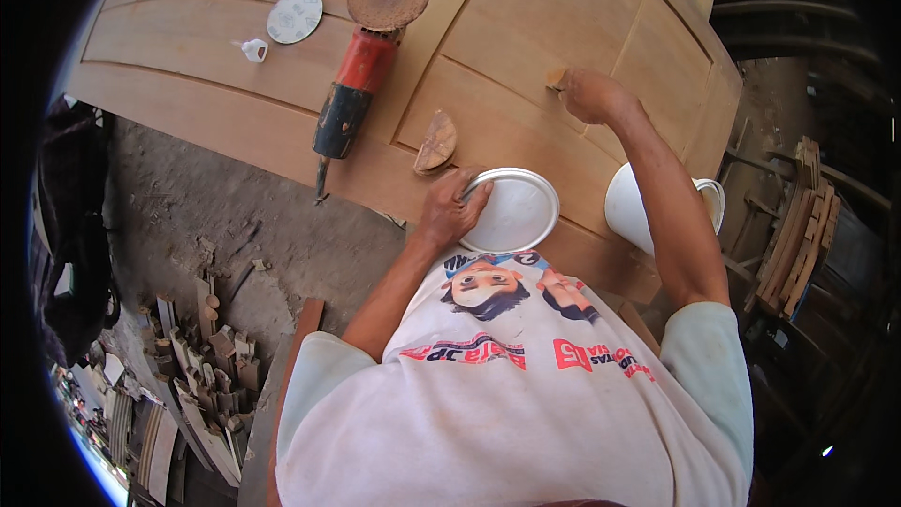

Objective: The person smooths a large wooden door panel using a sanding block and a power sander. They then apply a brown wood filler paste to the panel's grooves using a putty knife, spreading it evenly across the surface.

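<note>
My left hand (450,211) grips the rim of a round white plastic lid (514,211), thumb on top, close against my shirt at the near edge of a panelled wooden door (526,28). Over the door's panels, my right hand (593,97) is closed around a small tan flat piece (557,79). Only an edge of that piece shows, so its kind is unclear. Beneath my right forearm stands a white bucket (627,207), partly hidden by the arm. Just beyond my left hand lies a folded brown disc (437,141), which looks like worn sandpaper.
A red and black power sander (361,70) with a round brown pad lies on the door, left of centre. Beside it are a white printed disc (295,16) and a small white crumpled scrap (253,50). Wood offcuts (216,357) pile up lower left; stacked strips (798,235) stand right.
</note>
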{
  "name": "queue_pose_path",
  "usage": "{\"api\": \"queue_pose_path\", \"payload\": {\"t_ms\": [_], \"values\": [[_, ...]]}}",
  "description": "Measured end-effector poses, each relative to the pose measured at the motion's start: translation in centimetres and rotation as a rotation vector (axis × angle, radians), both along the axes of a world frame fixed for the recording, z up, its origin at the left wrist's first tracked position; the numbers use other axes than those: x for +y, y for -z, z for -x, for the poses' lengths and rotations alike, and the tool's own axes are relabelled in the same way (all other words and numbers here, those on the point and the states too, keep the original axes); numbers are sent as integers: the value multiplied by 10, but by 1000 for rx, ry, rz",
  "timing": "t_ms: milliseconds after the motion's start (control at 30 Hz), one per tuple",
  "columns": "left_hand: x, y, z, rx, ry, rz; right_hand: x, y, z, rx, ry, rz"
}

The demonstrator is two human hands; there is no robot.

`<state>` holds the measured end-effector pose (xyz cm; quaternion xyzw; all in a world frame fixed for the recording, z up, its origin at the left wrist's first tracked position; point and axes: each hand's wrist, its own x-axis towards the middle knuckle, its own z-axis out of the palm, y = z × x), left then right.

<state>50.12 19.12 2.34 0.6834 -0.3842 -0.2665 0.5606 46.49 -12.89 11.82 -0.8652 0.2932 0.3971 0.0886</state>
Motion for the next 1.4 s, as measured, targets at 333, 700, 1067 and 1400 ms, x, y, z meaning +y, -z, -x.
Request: {"api": "queue_pose_path", "payload": {"t_ms": [333, 700, 1067, 1400], "values": [[-1, -6, -4, 34, 39, -60, -13, 19, 20, 3, -15, -23], [-2, 0, -4, 20, 64, -59, -29, 30, 6, 5, -190, 6], [-2, 0, 0, 42, 47, -9, -11, 6, 20, -7, -62, 0], [-2, 0, -3, -6, 60, -25, -11, 10, -11, -6, -63, 23]]}}
